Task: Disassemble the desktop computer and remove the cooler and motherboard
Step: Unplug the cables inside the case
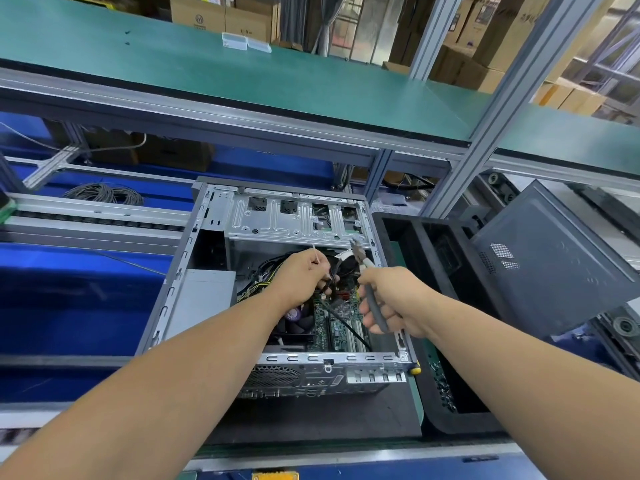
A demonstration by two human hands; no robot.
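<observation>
An open desktop computer case [194,271] lies on its side on the bench. Inside it I see the green motherboard [341,329] and the black cooler fan [299,322], partly hidden by my left forearm. My left hand [303,277] pinches a white cable tie [316,256] and a bundle of black cables [266,268] above the board. My right hand [393,301] grips the grey handles of a pair of cutters [360,256], whose jaws point up toward the drive cage [291,220]. A silver power supply [204,299] sits at the case's left.
A black tray [433,420] with small screws stands right of the case, and the removed dark side panel [554,258] leans beyond it. A yellow-handled screwdriver [415,370] lies at the case's right corner. A green shelf [242,74] runs overhead. Coiled cable [104,194] lies at the left.
</observation>
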